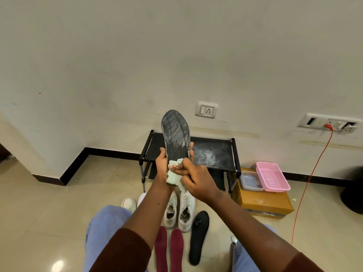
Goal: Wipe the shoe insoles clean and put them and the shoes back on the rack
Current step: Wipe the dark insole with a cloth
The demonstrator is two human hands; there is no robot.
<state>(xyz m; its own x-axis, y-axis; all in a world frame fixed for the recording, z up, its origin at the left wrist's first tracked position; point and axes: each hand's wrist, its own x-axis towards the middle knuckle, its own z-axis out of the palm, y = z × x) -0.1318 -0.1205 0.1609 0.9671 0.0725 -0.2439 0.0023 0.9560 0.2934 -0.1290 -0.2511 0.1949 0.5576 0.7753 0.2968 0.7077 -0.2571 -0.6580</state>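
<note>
1. Grip, left hand (163, 163): thumb on one edge and fingers on the other, wrapped round the heel end of the grey insole (175, 132), which stands upright in front of the rack (214, 152), toe up.
2. Grip, right hand (198, 179): fingers curl round a bunched pale cloth (173, 178) and press it to the insole's lower part.
3. Below the rack, on the floor: white shoes (185, 209), two maroon insoles (169, 250) and a black insole (198, 236).
4. Risk, flex: only the heel is held, so the free toe end probably bends away under pressure, leaving its pale streaks unwiped.
5. Risk, slip: a hard upward stroke could pull the insole out of the left hand and drop it towards the shoes below the rack.
6. Risk, re-soiling: the rack's top shelf shows white smears, so a wiped insole laid there would likely pick the residue up again.
7. Risk, cloth: bunched so tightly, it offers little fresh surface and may only spread the dirt.
</note>
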